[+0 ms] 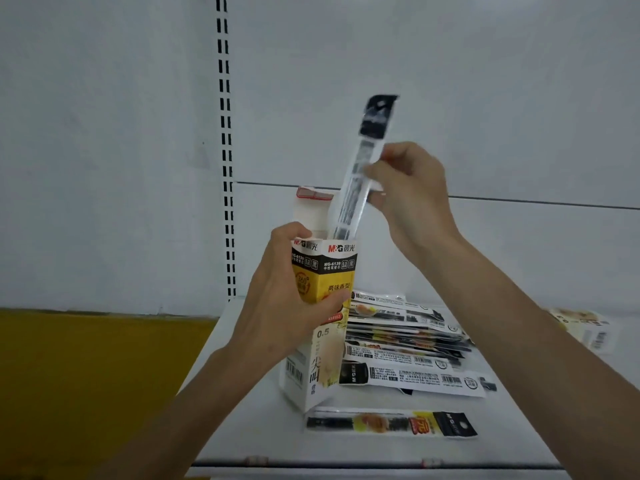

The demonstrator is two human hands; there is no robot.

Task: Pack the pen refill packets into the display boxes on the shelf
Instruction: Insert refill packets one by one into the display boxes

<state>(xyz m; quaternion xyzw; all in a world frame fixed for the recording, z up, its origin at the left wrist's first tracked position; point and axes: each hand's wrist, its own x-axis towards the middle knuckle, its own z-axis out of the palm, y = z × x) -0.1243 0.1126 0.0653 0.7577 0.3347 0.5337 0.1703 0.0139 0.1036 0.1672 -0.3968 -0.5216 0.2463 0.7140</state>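
Standing upright on the white shelf (242,393), the display box (322,327) has its top flap open. Just right of the box lies a heap of refill packets (405,341), one single packet (391,423) lies in front of the box, and a flattened box (585,329) lies far right of it. The left hand (280,299) wraps the box's upper half, its fingers closed around it. Above the box, the right hand (412,195) pinches a packet (363,168) between its fingers, lower end inside the box's opening.
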